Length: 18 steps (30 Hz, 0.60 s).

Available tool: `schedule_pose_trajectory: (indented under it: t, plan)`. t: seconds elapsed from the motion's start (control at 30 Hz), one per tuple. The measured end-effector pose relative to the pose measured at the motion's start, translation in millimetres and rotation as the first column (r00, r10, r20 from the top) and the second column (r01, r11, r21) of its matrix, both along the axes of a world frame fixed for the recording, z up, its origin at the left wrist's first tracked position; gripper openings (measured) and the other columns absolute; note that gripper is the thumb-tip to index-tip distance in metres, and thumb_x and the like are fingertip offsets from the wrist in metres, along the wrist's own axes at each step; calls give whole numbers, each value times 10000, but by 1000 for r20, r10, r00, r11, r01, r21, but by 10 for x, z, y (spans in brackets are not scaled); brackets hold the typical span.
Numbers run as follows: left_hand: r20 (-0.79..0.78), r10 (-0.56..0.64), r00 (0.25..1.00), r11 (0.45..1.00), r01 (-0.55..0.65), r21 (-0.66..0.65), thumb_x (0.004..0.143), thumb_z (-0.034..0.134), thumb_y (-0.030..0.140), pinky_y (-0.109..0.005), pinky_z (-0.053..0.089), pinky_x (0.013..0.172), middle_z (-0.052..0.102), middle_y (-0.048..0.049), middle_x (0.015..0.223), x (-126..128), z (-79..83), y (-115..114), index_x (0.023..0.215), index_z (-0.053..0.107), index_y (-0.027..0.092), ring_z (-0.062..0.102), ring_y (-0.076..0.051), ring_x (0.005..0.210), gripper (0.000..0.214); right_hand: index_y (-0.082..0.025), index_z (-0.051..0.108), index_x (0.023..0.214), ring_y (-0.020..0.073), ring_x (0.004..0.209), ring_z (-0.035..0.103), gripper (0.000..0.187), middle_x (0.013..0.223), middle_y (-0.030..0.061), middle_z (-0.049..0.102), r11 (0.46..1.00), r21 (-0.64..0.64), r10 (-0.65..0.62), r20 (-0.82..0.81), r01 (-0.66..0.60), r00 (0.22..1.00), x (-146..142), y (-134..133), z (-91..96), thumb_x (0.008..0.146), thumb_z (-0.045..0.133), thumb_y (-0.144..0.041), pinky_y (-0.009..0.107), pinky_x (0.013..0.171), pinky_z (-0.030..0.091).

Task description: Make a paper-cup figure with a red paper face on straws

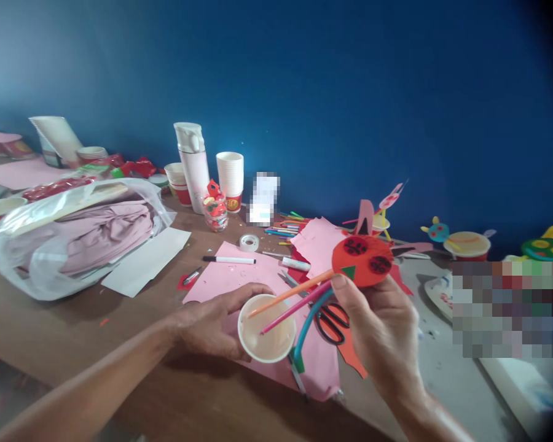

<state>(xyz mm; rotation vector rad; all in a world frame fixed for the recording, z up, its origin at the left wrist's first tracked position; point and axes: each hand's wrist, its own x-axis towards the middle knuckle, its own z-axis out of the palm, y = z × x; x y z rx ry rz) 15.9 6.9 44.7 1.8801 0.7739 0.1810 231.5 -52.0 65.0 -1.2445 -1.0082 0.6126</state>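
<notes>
My left hand [212, 322] is wrapped round a white paper cup [266, 328] held over pink paper [230, 276] on the brown table [50, 331]. My right hand [373, 319] pinches a red paper face [363, 261] with dark eyes and a green nose. From that face, orange, pink and blue straws [295, 294] reach down; the orange and pink ends lie over the cup's mouth. Black-handled scissors [332, 322] lie just under the right hand.
A clear bag of pink cloth [78, 233] lies at left beside white paper [147, 261]. A marker [229, 260], tape roll [249, 242], white flask [192, 166], stacked cups [230, 178], loose straws [283, 227] and finished paper figures [465, 242] stand along the blue wall.
</notes>
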Motion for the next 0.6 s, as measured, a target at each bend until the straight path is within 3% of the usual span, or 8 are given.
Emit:
schedule_pose_trajectory:
  t: [0.3, 0.4, 0.5, 0.6]
  plan:
    - [56, 15, 998, 996, -21, 91, 621, 732, 300, -340, 442, 925, 516, -91, 1257, -170, -123, -23, 1277, 322, 213, 516, -239, 1112, 778, -223, 667, 823, 107, 492, 546, 159, 611, -15, 639, 983, -84, 138, -262, -165, 955, 53, 69, -140, 707, 719, -318, 207, 433, 455]
    - [93, 0, 996, 990, -12, 137, 607, 741, 317, -367, 411, 964, 459, -124, 1319, -194, -188, 26, 1326, 298, 192, 497, -254, 1137, 854, -208, 668, 813, 107, 516, 555, 164, 636, -7, 647, 978, -97, 151, -288, -186, 946, 9, 79, -166, 701, 725, -313, 208, 465, 469]
    - [24, -27, 999, 986, 23, 164, 610, 729, 265, -421, 337, 1029, 310, -110, 1446, -288, -241, 71, 1415, 166, 257, 403, -282, 1238, 983, -190, 664, 847, 129, 578, 583, 203, 705, 13, 665, 970, -110, 176, -290, -216, 941, -48, 84, -201, 711, 714, -331, 236, 521, 496]
    - [11, -27, 1000, 982, 24, 187, 656, 649, 175, -410, 367, 1006, 292, -81, 1468, -438, -230, 108, 1432, 125, 290, 410, -288, 1235, 943, -171, 649, 866, 127, 566, 567, 234, 683, 8, 645, 961, -144, 199, -241, -238, 950, -87, 87, -241, 728, 695, -355, 249, 536, 493]
